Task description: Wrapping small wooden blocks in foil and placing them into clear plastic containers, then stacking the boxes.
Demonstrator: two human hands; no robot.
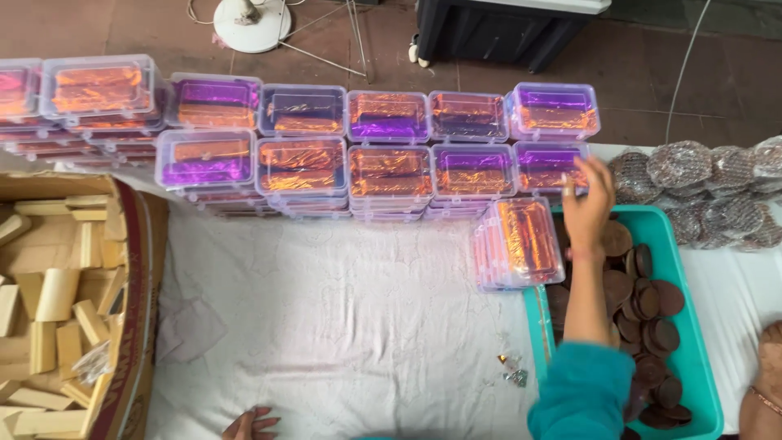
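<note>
My right hand point(588, 204), in a teal sleeve, reaches forward over a teal tray point(699, 350) of brown round discs point(648, 305). Its fingers are spread and touch the front of the rightmost stack of clear plastic boxes point(547, 167), which hold orange and purple foil-wrapped pieces. Just left of the hand, a tilted stack of the same boxes point(517, 244) leans against the row. At the bottom edge my left hand point(251, 424) rests on the white cloth point(342, 310) with fingers apart, holding nothing.
Two rows of stacked foil-filled boxes point(301, 163) run across the back. A cardboard box of pale wooden blocks point(57, 301) stands at left. Plastic-wrapped disc stacks point(700, 175) lie at right. Foil scraps point(513, 371) lie near the tray. Another person's arm point(766, 399) shows at bottom right.
</note>
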